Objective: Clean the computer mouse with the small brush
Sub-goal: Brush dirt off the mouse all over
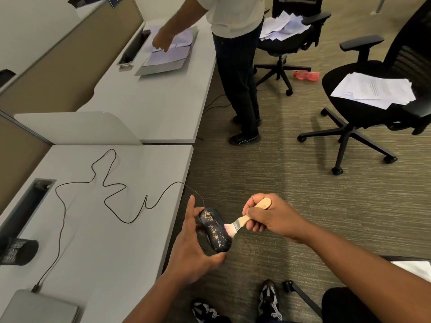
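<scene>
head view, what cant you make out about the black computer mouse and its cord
- Black computer mouse, head view: its underside and left flank are hidden by the left hand.
- Thin black cord: its plug end is too small and blurred to identify.
- Wooden-handled small brush: mid-handle is hidden inside the right hand.

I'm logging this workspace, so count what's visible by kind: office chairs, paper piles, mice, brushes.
Office chairs: 2
Paper piles: 3
Computer mouse: 1
Small brush: 1
Total: 7
</scene>
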